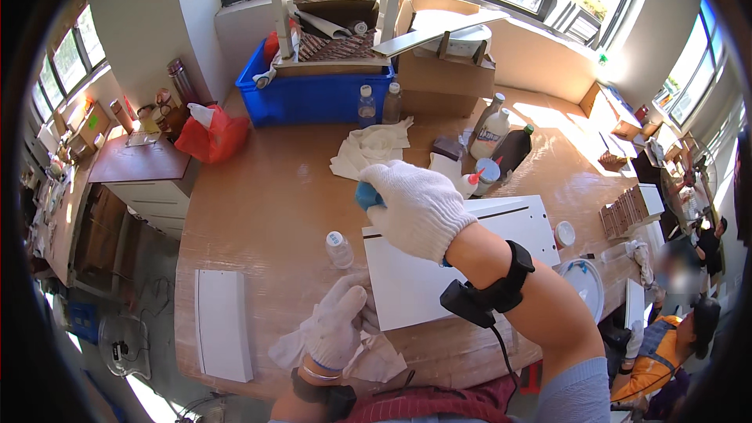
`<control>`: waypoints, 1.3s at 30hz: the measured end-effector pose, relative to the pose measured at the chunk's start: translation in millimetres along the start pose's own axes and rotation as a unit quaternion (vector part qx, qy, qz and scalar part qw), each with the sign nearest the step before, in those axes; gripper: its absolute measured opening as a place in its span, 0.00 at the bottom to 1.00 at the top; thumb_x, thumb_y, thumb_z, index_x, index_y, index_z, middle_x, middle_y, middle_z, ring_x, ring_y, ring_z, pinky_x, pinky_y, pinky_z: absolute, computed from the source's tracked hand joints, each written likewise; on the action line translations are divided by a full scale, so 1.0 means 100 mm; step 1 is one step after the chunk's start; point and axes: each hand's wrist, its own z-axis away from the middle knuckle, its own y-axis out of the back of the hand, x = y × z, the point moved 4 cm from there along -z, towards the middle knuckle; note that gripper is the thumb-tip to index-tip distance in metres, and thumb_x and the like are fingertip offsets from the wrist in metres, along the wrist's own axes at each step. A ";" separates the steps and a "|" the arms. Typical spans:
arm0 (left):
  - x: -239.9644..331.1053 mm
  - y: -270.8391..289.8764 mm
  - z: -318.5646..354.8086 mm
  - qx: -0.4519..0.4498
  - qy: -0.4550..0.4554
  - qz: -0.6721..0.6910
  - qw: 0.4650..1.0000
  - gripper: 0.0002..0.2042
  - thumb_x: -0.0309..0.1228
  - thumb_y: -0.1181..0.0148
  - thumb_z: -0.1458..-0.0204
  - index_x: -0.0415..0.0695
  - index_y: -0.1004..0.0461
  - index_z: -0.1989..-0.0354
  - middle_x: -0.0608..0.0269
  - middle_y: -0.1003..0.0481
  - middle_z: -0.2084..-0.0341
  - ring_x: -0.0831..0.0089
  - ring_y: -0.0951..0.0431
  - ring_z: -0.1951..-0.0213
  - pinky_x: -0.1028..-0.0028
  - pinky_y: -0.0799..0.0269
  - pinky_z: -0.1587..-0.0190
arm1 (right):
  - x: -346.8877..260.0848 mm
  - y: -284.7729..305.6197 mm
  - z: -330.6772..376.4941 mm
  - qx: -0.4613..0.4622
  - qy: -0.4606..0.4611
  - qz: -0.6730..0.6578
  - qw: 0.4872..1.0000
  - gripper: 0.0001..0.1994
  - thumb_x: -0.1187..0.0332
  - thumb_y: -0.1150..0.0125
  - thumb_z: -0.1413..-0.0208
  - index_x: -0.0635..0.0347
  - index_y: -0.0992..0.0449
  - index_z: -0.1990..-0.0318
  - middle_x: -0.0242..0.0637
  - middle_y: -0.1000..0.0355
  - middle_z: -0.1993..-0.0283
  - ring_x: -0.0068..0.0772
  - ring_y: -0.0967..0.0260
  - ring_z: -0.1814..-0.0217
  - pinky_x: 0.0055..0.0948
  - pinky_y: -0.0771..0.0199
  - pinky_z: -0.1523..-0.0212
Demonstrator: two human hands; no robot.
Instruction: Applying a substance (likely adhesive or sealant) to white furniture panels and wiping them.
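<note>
My right hand (415,207), in a white knitted glove, is closed above the white panels. A small rounded blue object (366,196) sticks out of its grip on the left; its kind is not clear. Under that hand lie flat white panels (415,290), one with a dark groove and small holes. My left hand (337,329), gloved too, has its fingers curled over a crumpled white cloth (380,362) near the table's front edge. A small clear bottle with a white cap (338,251) stands just beyond it.
A narrow white board (222,325) lies at the left. Glue bottles (491,131), a white tub (487,175) and a rag (368,147) stand or lie farther back. A blue crate (313,102) and a cardboard box (446,82) line the window. Another person (662,352) works at right.
</note>
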 end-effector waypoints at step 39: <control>0.26 1.32 0.68 0.144 -0.226 0.197 0.943 0.21 0.31 0.44 0.39 0.34 0.35 0.40 0.52 0.26 0.47 0.62 0.23 0.46 0.63 0.24 0.44 | 1.53 1.04 3.08 0.482 -0.239 -0.195 0.820 0.23 0.78 0.50 0.39 0.64 0.33 0.35 0.33 0.30 0.48 0.14 0.43 0.67 0.15 0.40 0.67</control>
